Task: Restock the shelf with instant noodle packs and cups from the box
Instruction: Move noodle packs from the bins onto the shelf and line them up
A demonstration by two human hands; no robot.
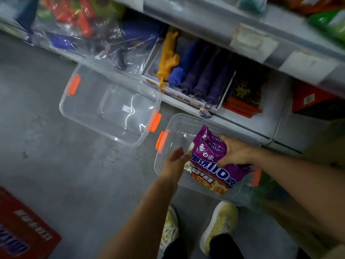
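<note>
**Pack lift from bin: right hand gripping, left hand free**

The purple noodle pack (212, 161) sits in the clear bin (168, 165) on the floor, at the foot of the shelf (242, 116). The right hand (235, 153) is on top of the pack, fingers curled over its upper edge and thumb pressed into the face: a firm grip on the wrapper. The left hand (176, 161) hovers over the bin's near wall just beside the pack, fingers straight and loosely spread, holding nothing.

Judgement: the step in hand is lifting the pack out. It is a soft multi-pack and will likely sag from a one-sided grip, so the left hand should go under or against the free left edge before the lift. Raise it straight up to pass the bin's rim and the orange latch (161, 141). What lies beneath the pack cannot be told. A second bin (78, 113) stands to the left, apart.
</note>
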